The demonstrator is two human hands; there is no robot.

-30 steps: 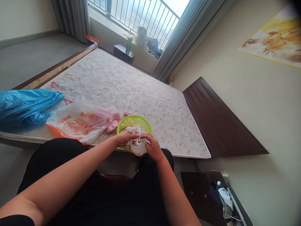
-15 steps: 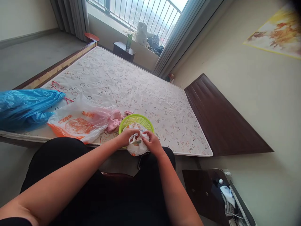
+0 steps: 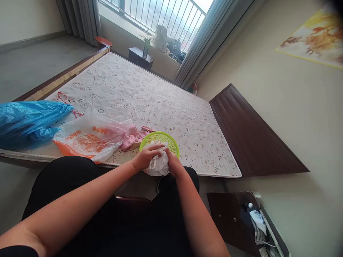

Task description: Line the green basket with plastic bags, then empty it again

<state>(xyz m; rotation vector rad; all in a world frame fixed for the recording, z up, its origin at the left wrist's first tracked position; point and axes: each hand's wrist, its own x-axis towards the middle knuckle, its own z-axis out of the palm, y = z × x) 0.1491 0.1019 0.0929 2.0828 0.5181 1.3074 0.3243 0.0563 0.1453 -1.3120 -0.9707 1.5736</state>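
Observation:
Between my hands is a small white plastic bag [image 3: 158,166], bunched up at the near edge of the mattress. My left hand [image 3: 147,157] closes on its left side, fingers laid across the top. On the right side, my right hand [image 3: 173,163] grips the bag, thumb up near the crumpled top. Right behind it stands a lime-green plastic basket [image 3: 174,143], partly covered by the bag and my hands. What the bag contains is hidden. A pink cloth [image 3: 131,137] lies left of the basket, partly inside a larger white-and-orange plastic bag [image 3: 88,141].
A blue plastic bag [image 3: 29,121] lies at the left on the letter-printed mattress [image 3: 150,92]. The dark headboard [image 3: 254,139] rises at the right. Lower right stands a nightstand [image 3: 225,210] with clothes on it. Another nightstand [image 3: 139,59] is by the window.
The white bag has been gathered into a tighter bundle, and both hands have closed round it. The green basket has shifted slightly right, uncovering more pink cloth.

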